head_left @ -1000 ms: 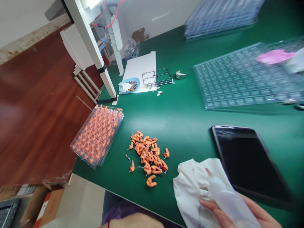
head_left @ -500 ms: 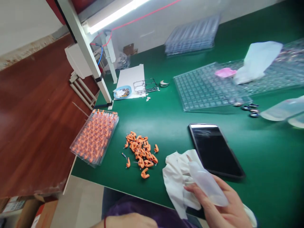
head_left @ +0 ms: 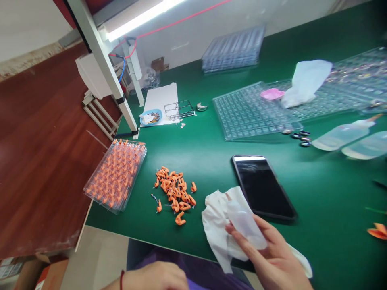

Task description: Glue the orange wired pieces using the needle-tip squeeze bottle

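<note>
My right hand (head_left: 269, 253) is wrapped around a small translucent squeeze bottle (head_left: 248, 225), its narrow tip pointing away to the upper left. Under the bottle lies a crumpled white tissue (head_left: 214, 225). At the bottom edge, my left hand (head_left: 157, 277) shows only its back, with a dark red band at the wrist; its fingers are hidden. Left of the tissue is a loose pile of small orange hook-shaped pieces (head_left: 177, 191), some with thin metal pins. A clear tray (head_left: 122, 207) filled with rows of similar orange pieces stands at the table's left edge.
A black phone (head_left: 263, 185) lies just beyond my right hand. Further back are clear gridded trays (head_left: 250, 112), a white tissue (head_left: 311, 80), a pink piece (head_left: 272, 94) and stacked trays (head_left: 232, 50). More squeeze bottles (head_left: 338, 135) lie at right. A blue dish (head_left: 157, 117) rests near the post.
The view has swung a little to the right, so more of the bottles and an orange item at the right edge show. My right hand still holds the bottle over the tissue.
</note>
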`<action>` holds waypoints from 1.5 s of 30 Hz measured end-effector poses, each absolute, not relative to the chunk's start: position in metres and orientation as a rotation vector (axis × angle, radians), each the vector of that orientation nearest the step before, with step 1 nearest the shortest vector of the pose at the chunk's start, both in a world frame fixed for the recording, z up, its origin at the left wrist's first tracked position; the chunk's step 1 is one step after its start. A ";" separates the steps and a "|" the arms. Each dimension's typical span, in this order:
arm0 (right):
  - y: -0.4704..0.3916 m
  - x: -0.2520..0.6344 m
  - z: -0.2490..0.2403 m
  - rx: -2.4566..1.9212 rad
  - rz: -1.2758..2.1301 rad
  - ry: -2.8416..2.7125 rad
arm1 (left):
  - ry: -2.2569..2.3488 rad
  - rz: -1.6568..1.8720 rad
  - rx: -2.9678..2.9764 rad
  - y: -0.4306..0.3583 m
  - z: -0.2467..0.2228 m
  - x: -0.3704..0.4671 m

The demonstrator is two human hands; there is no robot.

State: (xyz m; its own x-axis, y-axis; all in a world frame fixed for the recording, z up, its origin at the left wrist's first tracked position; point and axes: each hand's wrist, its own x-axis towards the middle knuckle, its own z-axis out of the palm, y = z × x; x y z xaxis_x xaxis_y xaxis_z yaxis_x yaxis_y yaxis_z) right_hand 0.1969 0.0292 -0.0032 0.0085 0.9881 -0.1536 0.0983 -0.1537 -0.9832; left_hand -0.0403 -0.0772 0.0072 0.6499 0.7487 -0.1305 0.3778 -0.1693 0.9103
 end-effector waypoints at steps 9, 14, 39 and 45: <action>0.123 0.182 0.010 -1.160 0.912 -1.764 | 1.151 0.508 1.981 -0.066 0.038 -0.065; 0.165 0.171 -0.016 -1.139 0.738 -1.940 | 1.720 0.705 2.014 -0.047 0.045 -0.062; 0.146 0.025 0.040 -0.004 0.531 -3.108 | 2.022 0.808 2.397 -0.034 0.005 -0.032; 0.141 0.039 0.043 -0.159 0.594 -2.948 | 1.988 1.000 2.212 -0.039 0.007 -0.035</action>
